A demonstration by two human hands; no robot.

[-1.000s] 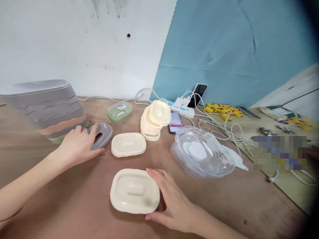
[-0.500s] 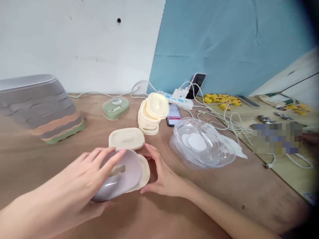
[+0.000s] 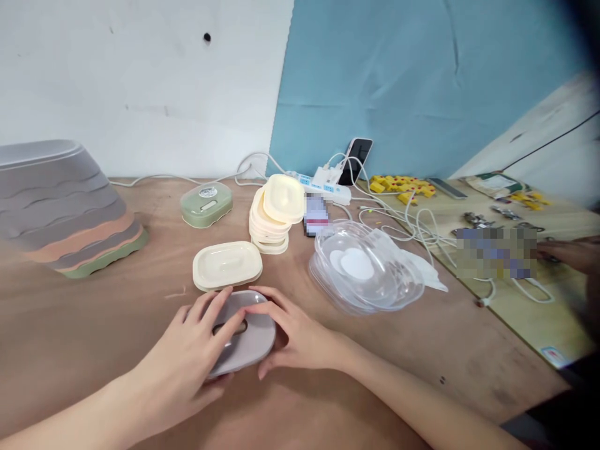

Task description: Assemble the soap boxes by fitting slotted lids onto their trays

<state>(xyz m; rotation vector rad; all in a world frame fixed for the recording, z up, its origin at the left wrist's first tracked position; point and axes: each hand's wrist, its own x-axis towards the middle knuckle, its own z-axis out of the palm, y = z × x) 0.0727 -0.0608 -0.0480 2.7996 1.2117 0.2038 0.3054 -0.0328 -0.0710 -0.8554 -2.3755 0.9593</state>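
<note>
A grey oval plastic lid [image 3: 255, 337] with a slot in its middle is between my two hands, low in front of me. My left hand [image 3: 194, 350] is closed around its left side, fingers on top by the slot. My right hand [image 3: 295, 334] curves around the right side, fingertips on the top rim and thumb low at the near edge. What lies under the lid is hidden. Just beyond it rests a cream oval plate [image 3: 228, 264]. Farther back are a stack of cream plates [image 3: 284, 200] and a green slotted box [image 3: 207, 205] with a round sticker.
Nested grey, orange and green containers [image 3: 70, 206] stand at left. Clear plastic shells [image 3: 370, 269] lie at right. Behind are a power strip [image 3: 328, 187], white cables and a phone [image 3: 357, 159]. Another person's hand [image 3: 569, 253] reaches over small metal parts on the adjoining table.
The grey lid has moved right and now covers the cream plate that stuck out beneath it. My right fingers have come onto the lid's rim. Another person's hand has appeared at right.
</note>
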